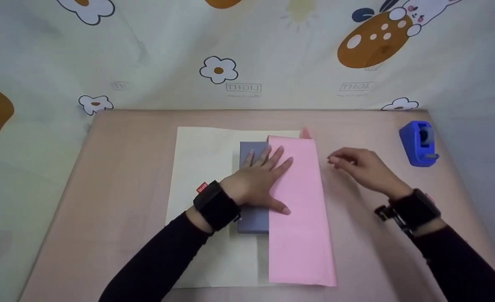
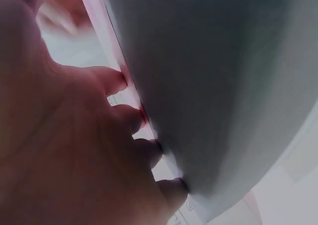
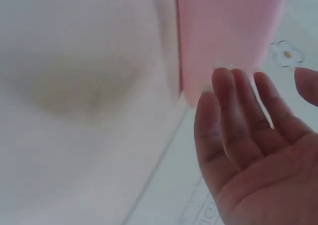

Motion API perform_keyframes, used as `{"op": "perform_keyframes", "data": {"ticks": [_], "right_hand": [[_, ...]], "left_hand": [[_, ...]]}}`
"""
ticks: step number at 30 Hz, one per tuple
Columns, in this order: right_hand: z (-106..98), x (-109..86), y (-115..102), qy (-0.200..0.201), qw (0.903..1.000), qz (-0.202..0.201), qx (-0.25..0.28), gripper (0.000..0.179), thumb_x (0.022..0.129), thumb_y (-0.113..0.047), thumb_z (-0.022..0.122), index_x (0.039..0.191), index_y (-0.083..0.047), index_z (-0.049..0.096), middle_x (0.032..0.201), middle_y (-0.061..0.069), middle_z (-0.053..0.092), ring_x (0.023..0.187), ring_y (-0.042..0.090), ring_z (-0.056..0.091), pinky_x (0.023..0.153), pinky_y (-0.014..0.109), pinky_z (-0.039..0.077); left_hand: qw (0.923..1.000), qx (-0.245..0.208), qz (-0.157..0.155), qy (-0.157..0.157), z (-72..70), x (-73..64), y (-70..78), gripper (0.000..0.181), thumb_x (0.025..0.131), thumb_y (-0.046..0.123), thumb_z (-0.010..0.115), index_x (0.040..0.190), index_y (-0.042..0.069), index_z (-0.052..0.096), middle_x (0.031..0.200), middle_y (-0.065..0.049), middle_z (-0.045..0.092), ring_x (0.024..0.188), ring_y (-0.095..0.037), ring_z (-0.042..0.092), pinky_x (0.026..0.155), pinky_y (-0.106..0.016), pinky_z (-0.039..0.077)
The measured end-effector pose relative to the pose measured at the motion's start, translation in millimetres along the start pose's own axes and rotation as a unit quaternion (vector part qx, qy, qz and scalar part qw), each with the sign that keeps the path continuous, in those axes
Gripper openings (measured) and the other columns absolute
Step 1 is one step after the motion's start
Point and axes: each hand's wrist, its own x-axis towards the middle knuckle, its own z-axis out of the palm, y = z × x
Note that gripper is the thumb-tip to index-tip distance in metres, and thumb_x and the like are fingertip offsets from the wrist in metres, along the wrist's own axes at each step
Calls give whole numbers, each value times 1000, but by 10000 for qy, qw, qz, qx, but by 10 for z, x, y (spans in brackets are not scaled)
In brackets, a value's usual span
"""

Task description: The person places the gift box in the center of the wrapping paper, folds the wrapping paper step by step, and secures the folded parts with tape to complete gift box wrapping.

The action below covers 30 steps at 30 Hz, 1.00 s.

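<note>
On the table a flat grey-blue box (image 1: 253, 220) lies on a large cream sheet of paper (image 1: 205, 167). A pink paper flap (image 1: 299, 243) is folded over the box's right part. My left hand (image 1: 257, 180) rests with spread fingers across the box and the flap, its thumb on the pink paper. In the left wrist view, the fingertips of the left hand (image 2: 74, 135) touch the surface beside the dark underlit box face (image 2: 198, 76). To the right of the flap my right hand (image 1: 366, 167) hovers, fingers loosely bent, holding nothing. The right wrist view shows its fingers (image 3: 236, 130) near the pink paper (image 3: 223, 31).
A blue tape dispenser (image 1: 417, 147) stands at the table's back right. A small pink corner (image 1: 306, 133) sticks up behind the flap. Behind the pinkish table (image 1: 117, 188) hangs a patterned curtain (image 1: 159, 54) with flowers and a rabbit print.
</note>
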Motion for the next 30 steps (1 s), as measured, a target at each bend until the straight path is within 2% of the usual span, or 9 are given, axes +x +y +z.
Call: {"op": "perform_keyframes", "data": {"ticks": [4, 7, 10, 13, 16, 19, 25, 30], "right_hand": [[-7, 505, -62, 425, 9989, -211, 66, 41, 104, -36, 55, 124, -4, 69, 125, 16, 70, 116, 31, 64, 99, 49, 53], [6, 799, -125, 475, 9984, -274, 161, 40, 104, -33, 55, 129, -2, 66, 134, 18, 65, 127, 35, 58, 107, 54, 48], [23, 1029, -163, 88, 9997, -209, 41, 42, 104, -31, 53, 135, -3, 61, 140, 20, 60, 133, 37, 53, 111, 56, 44], [40, 1205, -177, -459, 9988, -118, -153, 42, 104, -28, 52, 136, -2, 60, 140, 22, 59, 134, 38, 52, 114, 56, 40], [52, 1323, -179, -882, 9951, -47, -434, 42, 104, -29, 52, 134, -1, 61, 137, 23, 61, 132, 39, 53, 113, 56, 41], [42, 1387, -181, -1124, 9914, -19, -677, 43, 103, -29, 53, 132, 1, 62, 135, 24, 62, 129, 40, 56, 111, 56, 43], [-3, 1478, -177, -1337, 9864, 187, -940, 42, 100, -29, 59, 128, 2, 66, 129, 24, 66, 119, 36, 59, 105, 53, 46], [-38, 1531, -122, -1286, 9868, 448, -876, 43, 98, -32, 60, 126, 0, 68, 127, 22, 66, 110, 29, 58, 98, 46, 48]], "left_hand": [[10000, -35, 35, 13, 9, 11, -11, 116, 79, 69, 72, 164, 29, 4, 171, 1, -16, 158, -27, -20, 127, -58, -11], [10000, -85, 47, 21, 16, 16, -19, 116, 79, 69, 72, 164, 30, 3, 171, 2, -17, 158, -26, -21, 126, -58, -11], [9999, -144, 43, 33, 21, 18, -22, 116, 78, 69, 72, 164, 30, 3, 171, 3, -16, 158, -25, -21, 126, -58, -11], [9999, -137, 38, 31, 19, 11, -24, 116, 78, 69, 72, 164, 30, 3, 171, 3, -16, 158, -25, -20, 127, -57, -12], [9999, -103, 35, 21, 16, 2, -25, 116, 79, 70, 71, 164, 30, 3, 171, 3, -17, 158, -25, -20, 127, -57, -12], [10000, -72, 44, 22, 17, 1, -27, 116, 79, 70, 71, 164, 30, 2, 171, 2, -17, 158, -25, -20, 127, -57, -12], [10000, 9, 34, 30, 24, 3, -37, 116, 79, 70, 70, 164, 30, 1, 171, 2, -18, 158, -25, -20, 127, -57, -12], [10000, 28, 61, 29, 43, 11, -46, 116, 79, 71, 69, 164, 31, 0, 170, 3, -19, 158, -25, -21, 126, -57, -13]]}}
